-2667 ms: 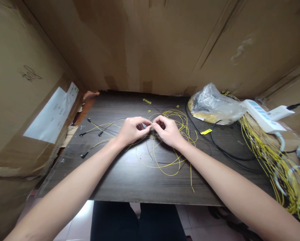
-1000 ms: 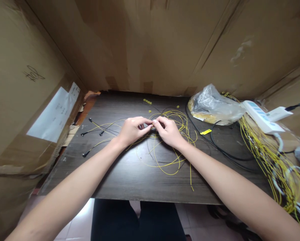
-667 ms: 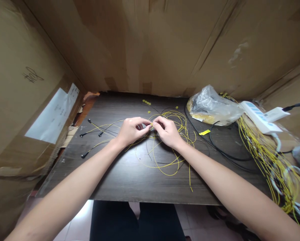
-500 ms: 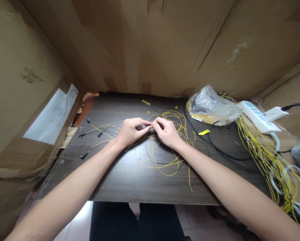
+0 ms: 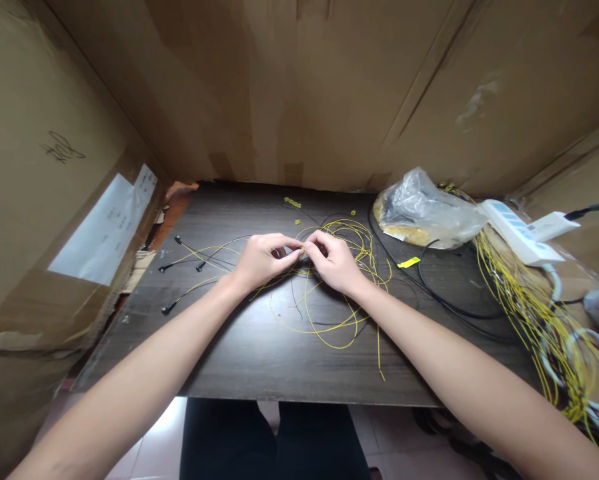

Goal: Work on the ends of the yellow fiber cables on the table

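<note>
In the head view, a small yellow piece (image 5: 303, 249) is pinched between thumb and forefinger of the left hand (image 5: 259, 261) and, from the other side, by the fingertips of the right hand (image 5: 337, 265); it is mostly covered, so its shape cannot be told. It is held above the middle of a dark wood-grained bench (image 5: 229, 360), on which loops of thin yellow wire (image 5: 355, 325) are spread about the right hand. Black plugs (image 5: 199, 266) are scattered beyond the left wrist. Near the far edge, a short row of yellow pieces (image 5: 293, 203) is laid out. At the right, a clear plastic bag (image 5: 424, 207), a white power strip (image 5: 517, 230) and a bundle of yellow wires (image 5: 524, 317) are seen. The bench is enclosed by cardboard walls (image 5: 259, 87), the left one being marked with handwriting and a white paper sheet (image 5: 99, 230). Below, pale floor tiles (image 5: 152, 440) are shown.
</note>
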`<state>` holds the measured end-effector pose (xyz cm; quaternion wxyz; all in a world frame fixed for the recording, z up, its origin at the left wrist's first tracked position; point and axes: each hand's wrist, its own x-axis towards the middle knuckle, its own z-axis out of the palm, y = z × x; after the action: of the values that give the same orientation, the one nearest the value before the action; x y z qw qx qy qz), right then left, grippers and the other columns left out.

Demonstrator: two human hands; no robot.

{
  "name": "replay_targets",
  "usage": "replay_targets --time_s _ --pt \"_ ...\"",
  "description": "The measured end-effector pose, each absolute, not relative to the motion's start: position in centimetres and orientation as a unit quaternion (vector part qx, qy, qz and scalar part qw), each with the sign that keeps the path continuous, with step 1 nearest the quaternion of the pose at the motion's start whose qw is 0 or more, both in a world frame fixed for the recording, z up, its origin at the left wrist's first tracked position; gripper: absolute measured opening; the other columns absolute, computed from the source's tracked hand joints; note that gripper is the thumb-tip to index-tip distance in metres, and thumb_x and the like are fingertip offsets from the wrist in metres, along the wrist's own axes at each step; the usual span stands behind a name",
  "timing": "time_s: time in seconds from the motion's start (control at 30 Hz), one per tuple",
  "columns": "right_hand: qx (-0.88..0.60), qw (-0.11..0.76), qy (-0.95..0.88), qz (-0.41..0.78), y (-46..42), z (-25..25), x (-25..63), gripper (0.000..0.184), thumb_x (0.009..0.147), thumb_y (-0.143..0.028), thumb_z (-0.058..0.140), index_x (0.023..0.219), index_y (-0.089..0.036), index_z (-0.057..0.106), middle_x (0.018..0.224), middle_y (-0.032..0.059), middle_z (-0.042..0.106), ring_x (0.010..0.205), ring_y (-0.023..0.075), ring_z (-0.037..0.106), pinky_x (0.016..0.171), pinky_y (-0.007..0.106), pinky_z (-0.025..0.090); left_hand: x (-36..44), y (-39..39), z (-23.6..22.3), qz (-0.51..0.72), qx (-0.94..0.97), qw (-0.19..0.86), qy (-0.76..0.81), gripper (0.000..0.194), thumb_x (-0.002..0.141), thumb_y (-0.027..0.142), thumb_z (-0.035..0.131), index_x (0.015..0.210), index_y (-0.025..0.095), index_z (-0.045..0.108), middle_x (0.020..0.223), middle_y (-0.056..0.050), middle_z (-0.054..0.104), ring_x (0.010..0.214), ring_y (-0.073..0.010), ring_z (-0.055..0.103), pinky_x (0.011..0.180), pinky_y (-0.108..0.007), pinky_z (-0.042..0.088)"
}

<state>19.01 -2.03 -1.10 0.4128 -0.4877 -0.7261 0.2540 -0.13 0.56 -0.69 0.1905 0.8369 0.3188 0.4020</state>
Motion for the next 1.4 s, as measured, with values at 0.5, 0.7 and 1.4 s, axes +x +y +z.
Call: replay_targets --time_s 0.5,0.7,1.4 --pt "-0.485 0.418 -0.725 0.253 -2.05 -1.27 19.01 0.024 0.096 -0.033 0.052 0.078 -0.02 0.06 0.071 0.001 0.06 0.07 0.0165 0.053 0.068 0.03 0.038 -0.12 0.54 -0.65 0.407 0.835 0.194 0.314 0.01 0.087 0.019 0.072 0.092 0.015 0.08 0.075 -0.002 0.076 0.053 -0.008 0.061 0.054 -0.018 0.048" --pt "-0.497 0.411 -0.732 0.22 -2.07 -1.13 18.93 0.036 0.098 -0.038 0.049 0.067 -0.02 0.053 0.063 0.0 0.054 0.065 0.016 0.049 0.066 0.03 0.036 -0.08 0.47 -0.77 0.41 0.835 0.184 0.319 0.011 0.087 0.021 0.07 0.091 0.016 0.079 0.075 -0.002 0.075 0.053 -0.0082 0.06 0.055 -0.019 0.047" --pt "-0.49 0.409 -0.733 0.235 -2.02 -1.23 18.96 0.029 0.097 -0.035 0.051 0.074 -0.021 0.06 0.071 0.0018 0.062 0.072 0.0179 0.054 0.069 0.031 0.039 -0.2 0.55 -0.64 0.397 0.833 0.195 0.332 0.009 0.083 0.019 0.071 0.088 0.016 0.078 0.072 -0.001 0.074 0.052 -0.0085 0.059 0.054 -0.019 0.047"
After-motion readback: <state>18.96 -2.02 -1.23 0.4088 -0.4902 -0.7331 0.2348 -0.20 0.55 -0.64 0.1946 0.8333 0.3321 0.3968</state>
